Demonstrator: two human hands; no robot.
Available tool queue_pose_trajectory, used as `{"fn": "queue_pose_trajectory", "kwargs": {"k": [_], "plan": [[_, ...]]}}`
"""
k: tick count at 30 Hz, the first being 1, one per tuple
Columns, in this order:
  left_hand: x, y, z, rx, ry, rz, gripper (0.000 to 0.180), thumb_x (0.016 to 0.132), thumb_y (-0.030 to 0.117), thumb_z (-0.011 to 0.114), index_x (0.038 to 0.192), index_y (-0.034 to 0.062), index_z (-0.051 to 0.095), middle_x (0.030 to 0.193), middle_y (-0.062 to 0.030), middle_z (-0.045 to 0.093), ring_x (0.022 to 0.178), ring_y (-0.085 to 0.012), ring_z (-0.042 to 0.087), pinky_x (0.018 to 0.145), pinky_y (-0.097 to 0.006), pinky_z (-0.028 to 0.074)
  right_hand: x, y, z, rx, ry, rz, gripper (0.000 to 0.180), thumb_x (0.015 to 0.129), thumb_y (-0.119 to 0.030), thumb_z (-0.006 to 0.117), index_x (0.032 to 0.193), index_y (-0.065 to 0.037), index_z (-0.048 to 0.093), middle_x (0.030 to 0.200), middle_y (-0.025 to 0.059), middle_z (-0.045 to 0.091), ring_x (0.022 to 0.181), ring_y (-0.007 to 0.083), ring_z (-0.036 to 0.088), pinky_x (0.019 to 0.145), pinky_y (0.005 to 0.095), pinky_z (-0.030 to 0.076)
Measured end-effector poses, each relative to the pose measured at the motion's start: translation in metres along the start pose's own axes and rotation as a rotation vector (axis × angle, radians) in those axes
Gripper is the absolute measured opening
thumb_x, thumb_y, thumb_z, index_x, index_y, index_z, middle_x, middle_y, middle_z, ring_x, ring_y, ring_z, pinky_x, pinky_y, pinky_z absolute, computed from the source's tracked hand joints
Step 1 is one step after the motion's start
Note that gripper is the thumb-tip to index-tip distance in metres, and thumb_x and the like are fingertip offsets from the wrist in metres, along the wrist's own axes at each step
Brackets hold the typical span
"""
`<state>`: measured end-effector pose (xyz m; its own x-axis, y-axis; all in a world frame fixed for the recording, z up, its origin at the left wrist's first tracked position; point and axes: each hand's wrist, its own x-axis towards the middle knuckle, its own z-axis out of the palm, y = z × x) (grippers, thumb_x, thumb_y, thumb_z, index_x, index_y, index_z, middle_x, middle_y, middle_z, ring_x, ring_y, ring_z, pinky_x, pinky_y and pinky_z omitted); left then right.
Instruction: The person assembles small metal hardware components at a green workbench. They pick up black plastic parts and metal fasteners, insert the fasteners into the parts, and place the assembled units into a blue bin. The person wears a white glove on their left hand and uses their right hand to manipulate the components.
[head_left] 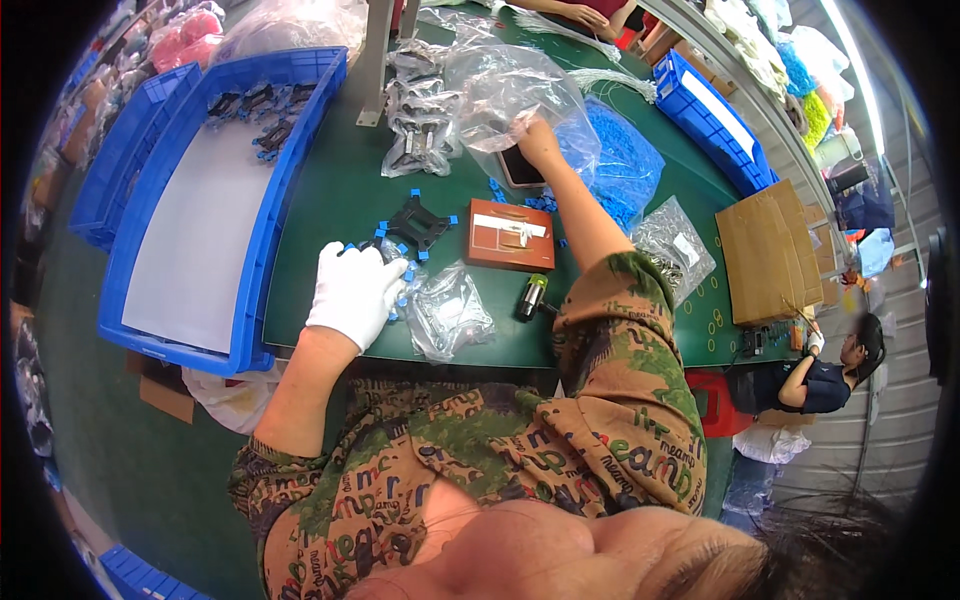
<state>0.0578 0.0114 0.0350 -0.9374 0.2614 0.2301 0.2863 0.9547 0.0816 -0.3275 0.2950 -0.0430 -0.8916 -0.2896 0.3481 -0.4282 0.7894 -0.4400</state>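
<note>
My left hand, in a white glove, is closed over a black bracket with blue tips near the table's front edge. The hand hides most of this bracket. A second black bracket with blue corner pieces lies flat just beyond it. Reaching far out, my bare right hand has its fingers pinched at a large clear plastic bag. Under that wrist lies a dark phone-like slab. Small blue pieces are scattered close by, and a bag of many blue pieces sits to the right.
A brown-red box, a green-and-black tool and a clear bag are before me. Bagged brackets stand behind. A blue tray is at left, a cardboard box at right. Other people work nearby.
</note>
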Motion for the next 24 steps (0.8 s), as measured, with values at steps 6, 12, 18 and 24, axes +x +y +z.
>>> {"fn": "queue_pose_trajectory", "kwargs": {"k": [6, 12, 18, 24], "plan": [[0.002, -0.001, 0.001, -0.027, 0.005, 0.004, 0.024, 0.096, 0.033, 0.064, 0.113, 0.0223, 0.076, 0.094, -0.0057, 0.069, 0.094, -0.026, 0.065, 0.101, -0.045, 0.039, -0.089, -0.063, -0.083, 1.034, -0.123, 0.36, 0.034, 0.105, -0.03, 0.056, 0.121, -0.003, 0.069, 0.126, 0.0164, 0.072, 0.12, 0.0304, 0.067, 0.097, 0.0418, 0.052], [0.005, -0.011, 0.016, -0.114, 0.078, -0.023, 0.026, 0.093, 0.034, 0.066, 0.113, 0.019, 0.075, 0.092, -0.0093, 0.071, 0.087, -0.0294, 0.066, 0.096, -0.044, 0.042, -0.142, -0.147, -0.093, 1.439, -0.313, 0.197, 0.034, 0.108, -0.024, 0.054, 0.132, -0.003, 0.064, 0.135, 0.0126, 0.069, 0.128, 0.0227, 0.062, 0.104, 0.0396, 0.048], [-0.009, -0.033, -0.003, -0.431, 0.534, -0.199, 0.021, 0.088, 0.011, 0.076, 0.11, 0.0089, 0.077, 0.091, -0.011, 0.074, 0.083, -0.0297, 0.07, 0.078, -0.039, 0.054, -0.182, -0.216, -0.046, 0.817, -0.354, -0.41, 0.028, 0.109, -0.021, 0.055, 0.127, -0.003, 0.066, 0.139, 0.0138, 0.065, 0.131, 0.0249, 0.06, 0.113, 0.0377, 0.043], [-0.016, -0.03, -0.019, -0.403, 0.722, -0.083, 0.019, 0.085, 0.0, 0.074, 0.103, 0.0068, 0.076, 0.101, -0.0088, 0.074, 0.097, -0.0281, 0.069, 0.09, -0.039, 0.053, -0.203, -0.225, -0.019, 0.193, -0.435, -0.975, 0.019, 0.1, -0.017, 0.064, 0.117, -0.008, 0.064, 0.143, 0.0103, 0.059, 0.149, 0.0301, 0.042, 0.121, 0.0558, 0.032]]}}
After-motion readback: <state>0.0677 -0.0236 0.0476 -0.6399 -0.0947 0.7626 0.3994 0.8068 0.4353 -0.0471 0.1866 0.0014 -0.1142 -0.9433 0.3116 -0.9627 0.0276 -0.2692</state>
